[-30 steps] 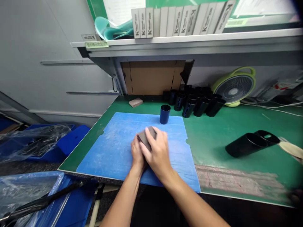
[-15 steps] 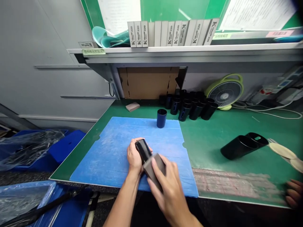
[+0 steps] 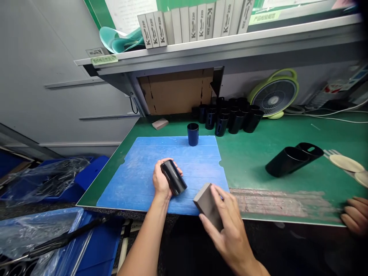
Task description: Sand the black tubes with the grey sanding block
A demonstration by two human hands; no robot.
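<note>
My left hand (image 3: pixel 160 179) is wrapped round a black cylindrical cup (image 3: pixel 173 178) that lies tilted on the blue mat (image 3: pixel 135 172). My right hand (image 3: pixel 230 226) grips a grey sanding block (image 3: pixel 207 205), lifted off to the right of the cup near the mat's front right corner. The block and the cup are apart. A single dark blue cup (image 3: pixel 193 134) stands upright at the mat's far edge.
Several dark cups (image 3: pixel 230 117) cluster at the back by a green fan (image 3: pixel 275 96). Two black cups (image 3: pixel 293 159) lie on the green bench (image 3: pixel 258 161) at right. A tan block (image 3: pixel 160 123) lies at the back left. Another person's hand (image 3: pixel 355 214) rests at the right edge. Blue bins (image 3: pixel 51 180) stand at left.
My right hand has drawn the sanding block back and to the right, off the cup. The black cup in my left hand is now uncovered.
</note>
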